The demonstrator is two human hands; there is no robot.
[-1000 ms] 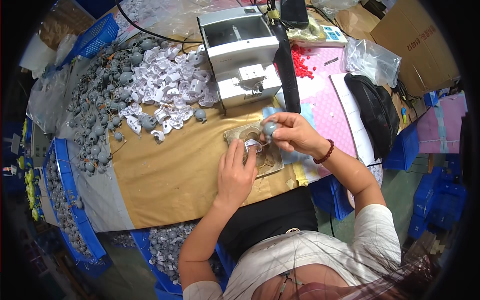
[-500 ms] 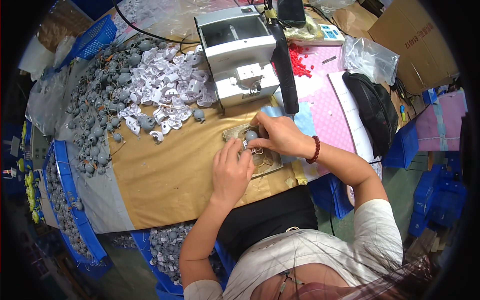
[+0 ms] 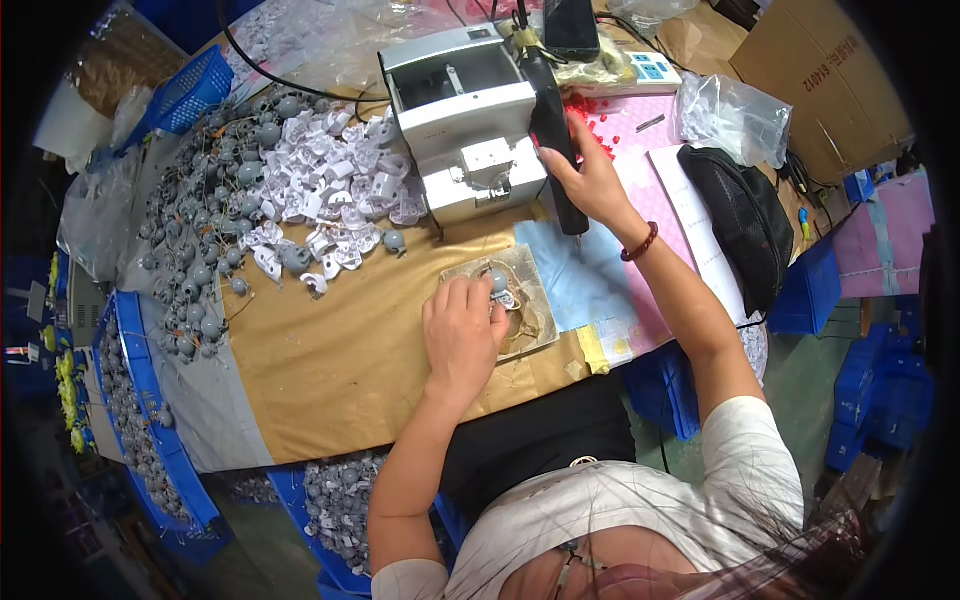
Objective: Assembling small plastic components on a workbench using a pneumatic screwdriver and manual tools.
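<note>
My left hand rests at the left side of a square, worn fixture block. Its curled fingers pinch a small part with a grey round ball and a white piece, seated on the block; the fingertips partly cover it. Up and to the right, my right hand wraps the black electric screwdriver, thumb across the front of its body and fingers along the right side. The screwdriver hangs upright, tip down, over a blue cloth, apart from the block.
A grey-white machine stands behind the block. Piles of white plastic parts and grey balls with wires lie to the left. Red bits, a black mesh pouch and a cardboard box are at the right.
My right hand has left the part on the block and moved up and right to the electric screwdriver. My left hand has stayed at the part.
</note>
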